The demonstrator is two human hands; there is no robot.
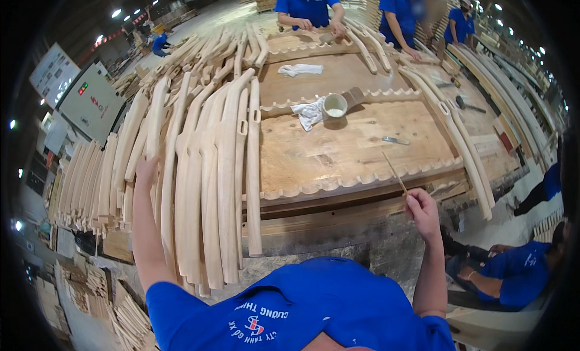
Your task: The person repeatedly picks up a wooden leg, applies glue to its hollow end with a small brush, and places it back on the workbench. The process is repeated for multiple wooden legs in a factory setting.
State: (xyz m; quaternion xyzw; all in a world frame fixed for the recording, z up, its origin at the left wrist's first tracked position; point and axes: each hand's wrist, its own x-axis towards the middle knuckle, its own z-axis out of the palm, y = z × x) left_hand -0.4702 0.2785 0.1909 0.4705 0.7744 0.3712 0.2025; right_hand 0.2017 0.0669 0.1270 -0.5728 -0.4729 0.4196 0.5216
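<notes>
My left hand point(147, 168) is at the left edge of a stack of pale curved wooden chair parts point(208, 188), with its fingers around the lower part of one curved wooden piece point(157, 112). Between the fingers of my right hand point(421, 209) is a thin stick point(395, 172), its tip pointing up and left over the bench. A wooden board with scalloped strips point(356, 151) lies in front of me. On it are a small flat blade-like tool point(396, 140), a white cloth point(310, 113) and a cup point(335, 106) with pale contents.
Long curved wooden parts point(462, 148) lie along the right side of the bench, near a hammer point(470, 104). A second white cloth point(300, 69) lies farther back. Co-workers in blue point(308, 6) stand across the bench; another person point(513, 272) is at lower right. A control cabinet point(90, 103) stands left.
</notes>
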